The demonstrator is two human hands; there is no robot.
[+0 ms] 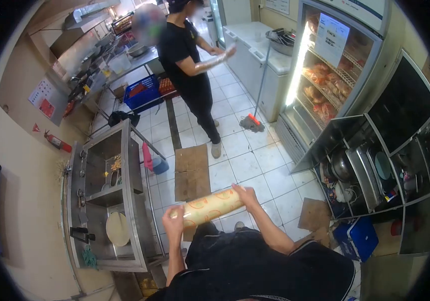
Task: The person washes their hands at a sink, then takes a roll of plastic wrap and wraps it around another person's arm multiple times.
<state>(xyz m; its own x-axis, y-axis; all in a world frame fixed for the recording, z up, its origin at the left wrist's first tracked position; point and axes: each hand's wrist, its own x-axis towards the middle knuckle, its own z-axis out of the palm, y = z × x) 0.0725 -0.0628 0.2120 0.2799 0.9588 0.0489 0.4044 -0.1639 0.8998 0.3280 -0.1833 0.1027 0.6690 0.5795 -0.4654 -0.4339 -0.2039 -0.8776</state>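
A thick roll of plastic wrap (212, 206), pale yellow with orange print, is held up in front of my body, its right end slightly higher. My left hand (174, 221) is closed around its left end. At the other end, my right hand (246, 196) grips the roll with the fingers partly hidden behind it. Below the roll are my dark clothes and the white tiled floor.
A steel double sink (147, 236) stands at left. A co-worker in black (185, 60) stands ahead, near a chest freezer (252, 55). A glass-door fridge (335, 75) and black cabinet (365, 165) line the right. Cardboard (192, 170) and a mop (252, 123) are on the floor.
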